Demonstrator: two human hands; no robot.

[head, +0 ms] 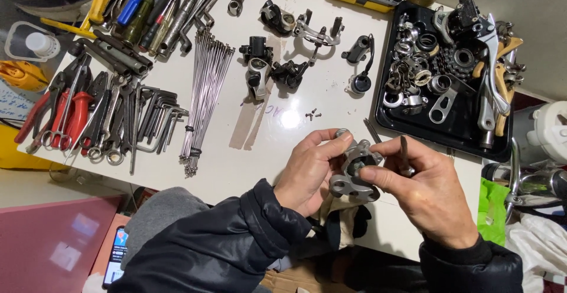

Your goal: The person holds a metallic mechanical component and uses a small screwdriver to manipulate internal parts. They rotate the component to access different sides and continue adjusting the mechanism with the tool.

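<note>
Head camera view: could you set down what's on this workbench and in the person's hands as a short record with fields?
Left hand: grips a grey metal part from the left
Right hand: pinches the same part from the right, a thin dark tool held in the fingers
Table: white, with small screws lying loose
Left side: pliers and wrenches, a bundle of spokes
Middle: black brake parts
Right side: black tray full of metal parts

Grey metal part [354, 173] between both hands
</note>
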